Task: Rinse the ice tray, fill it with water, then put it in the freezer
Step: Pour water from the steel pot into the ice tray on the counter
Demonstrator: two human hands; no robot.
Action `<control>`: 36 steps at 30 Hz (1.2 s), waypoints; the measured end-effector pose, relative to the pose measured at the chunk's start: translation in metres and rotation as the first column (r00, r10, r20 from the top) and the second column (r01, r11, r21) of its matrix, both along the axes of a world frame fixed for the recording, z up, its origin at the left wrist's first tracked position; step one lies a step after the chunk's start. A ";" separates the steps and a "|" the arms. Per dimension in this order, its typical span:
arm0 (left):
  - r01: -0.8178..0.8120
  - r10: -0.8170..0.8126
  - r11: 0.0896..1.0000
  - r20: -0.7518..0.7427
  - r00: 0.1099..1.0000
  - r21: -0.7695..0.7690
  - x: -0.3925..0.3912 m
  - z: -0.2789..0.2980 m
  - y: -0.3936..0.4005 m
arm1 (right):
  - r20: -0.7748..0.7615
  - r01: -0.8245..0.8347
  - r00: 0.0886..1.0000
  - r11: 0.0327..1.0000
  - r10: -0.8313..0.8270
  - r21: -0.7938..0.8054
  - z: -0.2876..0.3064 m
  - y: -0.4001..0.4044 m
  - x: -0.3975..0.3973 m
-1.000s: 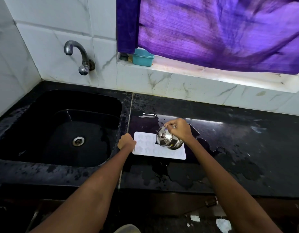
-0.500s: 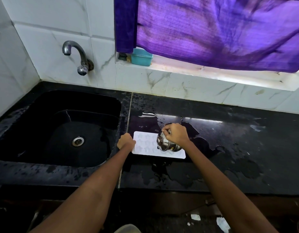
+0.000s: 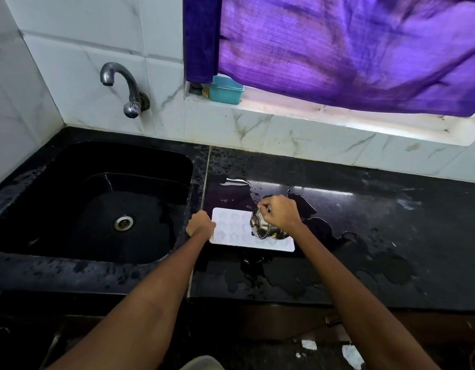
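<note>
On the wet black counter (image 3: 364,236), left hand (image 3: 200,223) grips the ice tray (image 3: 231,231); right hand (image 3: 280,212) tilts a steel pot (image 3: 261,228).

Steel pot (image 3: 263,228) hides ice tray (image 3: 231,231) right cells; water level unclear.

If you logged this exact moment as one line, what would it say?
step: filling tray | right hand: tips steel pot over tray | left hand: grips tray's left edge | counter: wet

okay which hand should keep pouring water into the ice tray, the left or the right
Right. The right hand already holds the steel cup tipped over the ice tray; the left hand has its grip on the tray's left edge, steadying it.
</note>
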State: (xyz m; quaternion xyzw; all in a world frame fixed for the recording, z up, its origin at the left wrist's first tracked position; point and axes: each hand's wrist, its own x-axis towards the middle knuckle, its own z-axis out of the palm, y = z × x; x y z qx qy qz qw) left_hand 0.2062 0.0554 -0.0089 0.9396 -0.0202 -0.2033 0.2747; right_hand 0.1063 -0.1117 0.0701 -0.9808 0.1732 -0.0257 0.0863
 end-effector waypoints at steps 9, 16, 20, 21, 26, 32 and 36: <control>0.007 -0.007 1.000 0.005 1.000 0.007 -0.001 0.002 0.000 | 0.097 0.104 0.988 0.978 -0.123 0.178 -0.001 -0.010 -0.006; 0.018 -0.019 0.999 0.016 1.000 0.041 -0.003 0.004 -0.002 | 0.218 0.147 0.949 0.933 -0.227 0.330 0.009 -0.028 -0.012; 0.019 -0.021 0.998 0.027 0.999 0.058 -0.003 0.004 -0.002 | 0.229 0.152 0.947 0.943 -0.225 0.297 0.014 -0.033 -0.018; 0.021 -0.023 0.998 0.026 0.999 0.060 -0.003 0.004 -0.003 | 0.225 0.147 0.951 0.950 -0.212 0.274 0.014 -0.033 -0.019; 0.029 -0.032 0.997 0.038 0.999 0.072 -0.004 0.004 -0.004 | 0.117 0.118 0.984 0.987 -0.131 0.107 0.007 -0.030 -0.023; 0.049 -0.054 0.995 0.049 0.997 0.091 -0.005 0.005 -0.004 | 0.046 0.059 0.997 0.998 -0.058 -0.009 0.000 -0.025 -0.024; 0.052 -0.057 0.994 0.048 0.997 0.092 -0.006 0.006 -0.004 | 0.024 0.035 0.999 0.997 -0.034 -0.065 -0.001 -0.024 -0.023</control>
